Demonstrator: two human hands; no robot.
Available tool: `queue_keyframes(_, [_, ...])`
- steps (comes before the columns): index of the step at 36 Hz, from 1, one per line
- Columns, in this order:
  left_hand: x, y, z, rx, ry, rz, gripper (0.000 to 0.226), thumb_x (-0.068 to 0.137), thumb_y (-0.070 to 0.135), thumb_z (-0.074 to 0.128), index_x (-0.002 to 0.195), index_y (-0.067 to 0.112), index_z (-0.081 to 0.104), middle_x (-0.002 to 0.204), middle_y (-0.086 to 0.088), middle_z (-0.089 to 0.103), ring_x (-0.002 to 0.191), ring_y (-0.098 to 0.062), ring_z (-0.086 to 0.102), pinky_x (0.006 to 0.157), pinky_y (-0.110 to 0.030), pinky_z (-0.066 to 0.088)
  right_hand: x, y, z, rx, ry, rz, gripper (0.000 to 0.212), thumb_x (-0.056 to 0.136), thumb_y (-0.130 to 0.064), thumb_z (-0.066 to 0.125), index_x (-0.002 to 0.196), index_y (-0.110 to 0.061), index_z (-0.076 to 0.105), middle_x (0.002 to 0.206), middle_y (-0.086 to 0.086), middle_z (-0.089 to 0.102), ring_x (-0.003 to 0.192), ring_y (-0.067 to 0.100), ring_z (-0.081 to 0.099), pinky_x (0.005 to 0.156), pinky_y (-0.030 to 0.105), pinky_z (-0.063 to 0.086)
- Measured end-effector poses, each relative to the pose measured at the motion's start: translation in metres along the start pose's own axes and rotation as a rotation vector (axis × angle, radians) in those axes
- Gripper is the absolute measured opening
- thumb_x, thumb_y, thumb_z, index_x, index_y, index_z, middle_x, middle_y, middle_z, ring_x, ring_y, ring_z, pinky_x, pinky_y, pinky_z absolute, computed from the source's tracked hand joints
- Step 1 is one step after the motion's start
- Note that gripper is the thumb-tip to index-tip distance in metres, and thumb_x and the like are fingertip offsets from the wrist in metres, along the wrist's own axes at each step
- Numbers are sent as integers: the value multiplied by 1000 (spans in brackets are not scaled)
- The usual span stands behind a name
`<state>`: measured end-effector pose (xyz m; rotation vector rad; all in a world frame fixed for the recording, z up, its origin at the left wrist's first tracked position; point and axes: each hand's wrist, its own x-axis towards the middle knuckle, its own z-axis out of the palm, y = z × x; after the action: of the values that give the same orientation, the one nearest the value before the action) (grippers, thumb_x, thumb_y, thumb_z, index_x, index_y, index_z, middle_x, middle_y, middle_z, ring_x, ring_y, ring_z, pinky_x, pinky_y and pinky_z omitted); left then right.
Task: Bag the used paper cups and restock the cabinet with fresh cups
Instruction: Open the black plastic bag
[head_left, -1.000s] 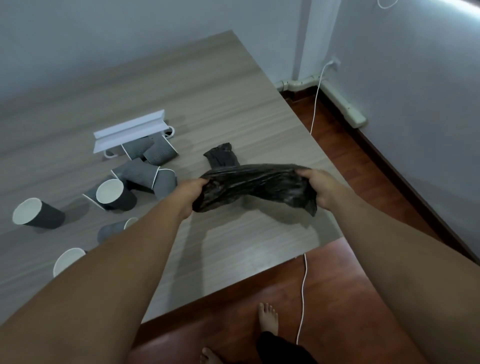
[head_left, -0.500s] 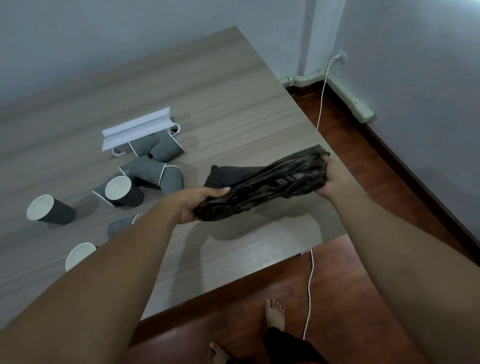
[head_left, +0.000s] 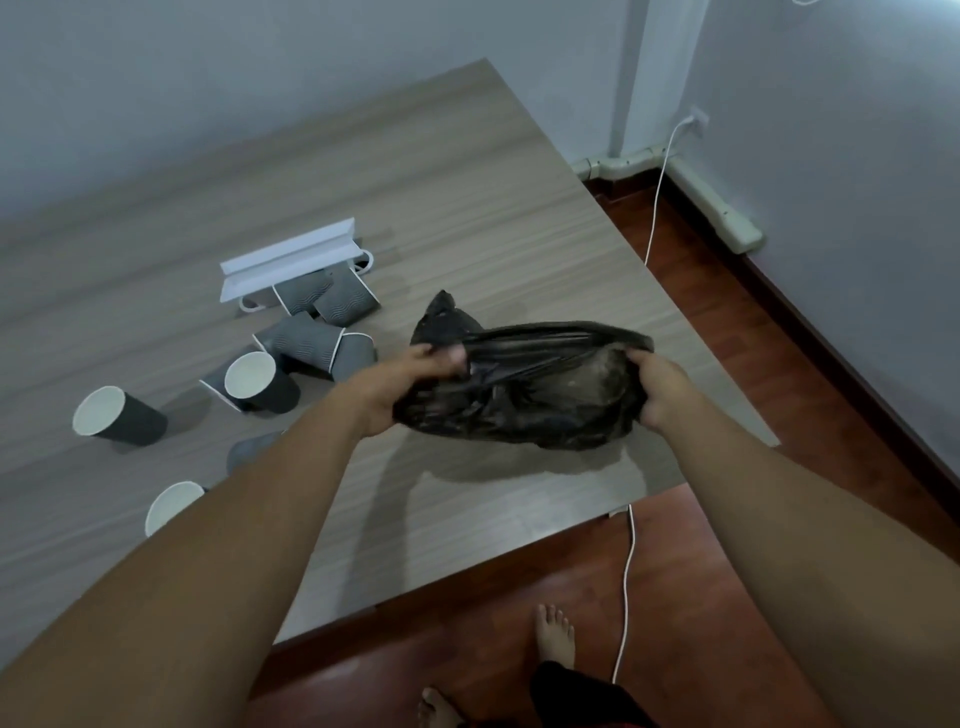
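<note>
Hands — left hand (head_left: 415, 382), right hand (head_left: 657, 387) — gripped limp black bag (head_left: 524, 395) above tabletop (head_left: 467, 208); film probably slippery (grip rim). Used cups (head_left: 306, 343) lay left — light, crushable.

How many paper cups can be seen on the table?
About 9: two lying under the white shelf piece, three lying in the middle cluster, one upright there, one at far left, two partly behind the left forearm. The pile may hide more.
</note>
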<state>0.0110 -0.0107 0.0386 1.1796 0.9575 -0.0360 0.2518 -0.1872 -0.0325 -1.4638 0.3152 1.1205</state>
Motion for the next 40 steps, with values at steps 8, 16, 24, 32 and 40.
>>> queue_keyframes(8, [9,-32,-22,164,382,-97,31,91,35,66,95,5,71,87,-15,76,60,-22,66,57,-25,50,-13,-19,11,164,-332,71,35,95,-30,47,105,-3,67,96,19,73,82,32,72,71,46,61])
queue_keyframes(16, [6,-9,-17,-734,335,61,41,102,30,46,80,6,71,74,-10,75,57,-23,72,75,-46,57,-12,0,-9,19,-520,124,38,88,-25,57,117,-2,67,115,20,68,102,34,66,98,45,49])
queue_keyframes(24, [1,-8,-19,-192,205,-6,19,82,27,72,90,9,71,81,-11,72,68,-23,68,71,-32,58,8,-3,-6,21,-91,-6,31,91,-24,55,114,-5,65,103,16,71,79,28,71,68,37,60])
queue_keyframes(32, [11,-26,-1,169,368,-20,7,89,8,67,91,14,64,75,-6,68,63,-14,65,59,-22,51,-45,15,41,-742,327,-1118,28,70,2,49,87,-13,65,97,3,56,96,21,52,83,31,42])
queue_keyframes(40, [-3,-12,12,-250,345,-119,21,95,24,60,98,5,66,71,-11,74,54,-20,69,49,-26,56,-33,62,108,-633,-409,-243,43,87,10,34,91,-4,75,94,14,73,86,23,69,80,32,58])
